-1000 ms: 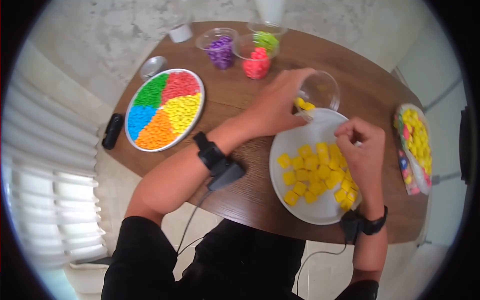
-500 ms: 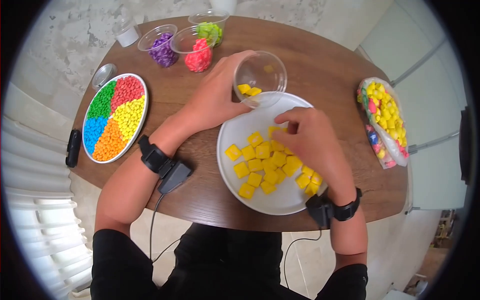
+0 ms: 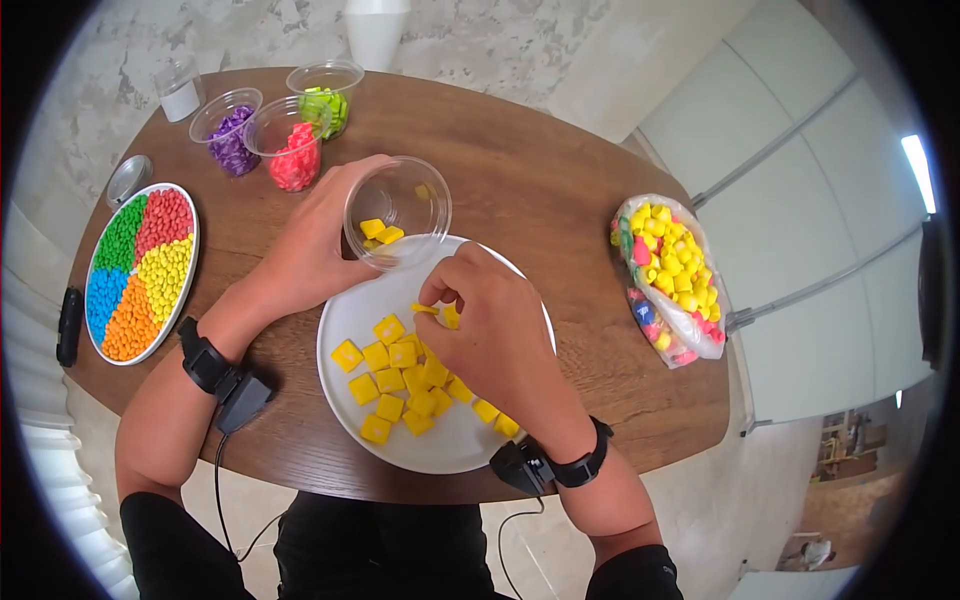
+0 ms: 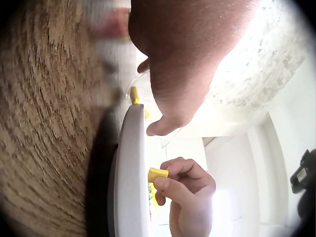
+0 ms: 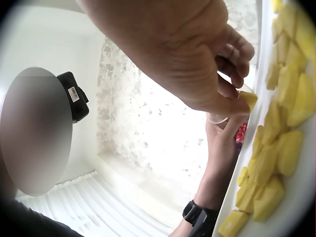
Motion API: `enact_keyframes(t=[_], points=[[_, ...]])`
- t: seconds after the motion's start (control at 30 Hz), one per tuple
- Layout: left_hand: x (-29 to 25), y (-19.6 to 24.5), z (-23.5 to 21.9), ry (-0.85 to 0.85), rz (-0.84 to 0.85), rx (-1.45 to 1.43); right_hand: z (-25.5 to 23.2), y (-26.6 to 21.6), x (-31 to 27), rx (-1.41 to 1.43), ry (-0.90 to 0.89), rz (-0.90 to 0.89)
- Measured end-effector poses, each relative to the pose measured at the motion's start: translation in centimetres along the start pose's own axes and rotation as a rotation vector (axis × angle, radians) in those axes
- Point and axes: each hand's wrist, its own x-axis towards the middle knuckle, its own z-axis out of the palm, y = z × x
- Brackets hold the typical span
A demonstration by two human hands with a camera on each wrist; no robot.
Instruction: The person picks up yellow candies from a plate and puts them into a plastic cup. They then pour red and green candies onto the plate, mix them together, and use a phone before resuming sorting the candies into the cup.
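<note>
My left hand (image 3: 312, 240) grips a clear plastic cup (image 3: 425, 205), tilted over the far rim of a white plate (image 3: 470, 448). A few yellow square candies (image 3: 381, 232) lie inside the cup. Many more yellow squares (image 3: 390, 382) are spread on the plate, some overlapping. Above them, my right hand (image 3: 500, 325) pinches one yellow square candy (image 4: 157, 174) between thumb and fingertips, close to the cup. In the right wrist view, the pinched candy (image 5: 248, 99) shows beyond the thumb, and the hand partly hides the cup.
Clear cups of purple (image 3: 232, 150), pink (image 3: 295, 160) and green candies (image 3: 324, 110) stand at the back left. A round tray (image 3: 197, 262) of colour-sorted small candies sits left. On the right lies an open plastic bag (image 3: 680, 275) of yellow and pink pieces.
The head view has swung, shifting the table leftward in it. My right hand, earlier over the plate's squares, now shows a pinched yellow candy. My left hand still holds the tilted cup.
</note>
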Motion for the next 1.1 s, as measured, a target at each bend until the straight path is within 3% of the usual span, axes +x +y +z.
enact_keyframes(t=[0.3, 0.57, 0.8, 1.0, 1.1], points=[[-0.1, 0.2, -0.2, -0.036, -0.048, 0.026, -0.1, -0.2, -0.3, -0.108, 0.086, -0.111], [-0.1, -0.1, 0.0, -0.011, -0.029, 0.002, -0.3, 0.3, -0.1, -0.133, -0.045, -0.018], [0.0, -0.3, 0.3, 0.004, -0.009, -0.014, 0.4, 0.9, -0.4, -0.229, 0.005, -0.076], [-0.1, -0.6, 0.3, 0.025, -0.008, -0.018, 0.2, 1.0, 0.3, -0.155, -0.172, 0.037], [-0.2, -0.7, 0.5, 0.032, -0.003, 0.002, 0.0, 1.0, 0.2, -0.106, -0.110, 0.014]])
